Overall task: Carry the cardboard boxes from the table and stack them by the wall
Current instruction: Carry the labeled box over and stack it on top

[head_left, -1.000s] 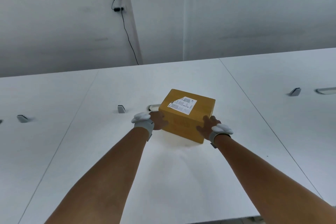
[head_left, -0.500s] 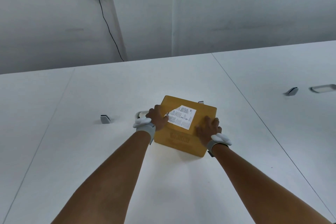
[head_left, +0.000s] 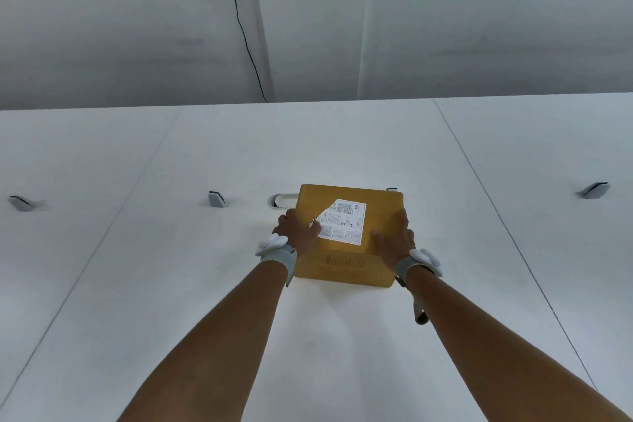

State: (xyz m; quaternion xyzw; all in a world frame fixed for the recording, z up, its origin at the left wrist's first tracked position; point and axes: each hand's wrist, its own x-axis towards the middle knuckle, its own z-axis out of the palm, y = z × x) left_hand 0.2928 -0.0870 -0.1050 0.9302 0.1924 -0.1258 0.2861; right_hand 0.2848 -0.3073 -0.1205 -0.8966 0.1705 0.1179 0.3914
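A brown cardboard box with a white shipping label on top sits on the white table, straight ahead of me. My left hand grips its left side, thumb over the label's corner. My right hand grips its right side, with fingers lying on the top face. Both wrists wear grey straps with white trackers. Whether the box's underside touches the table I cannot tell.
Small grey clips stand on the table: one left of the box, one far left, one far right. A white cable grommet lies behind the box. The white wall with a black cable rises behind the table.
The box has turned square to me and come a little closer. Both hands shifted from its lower sides up onto its top edges. My view tilted down.
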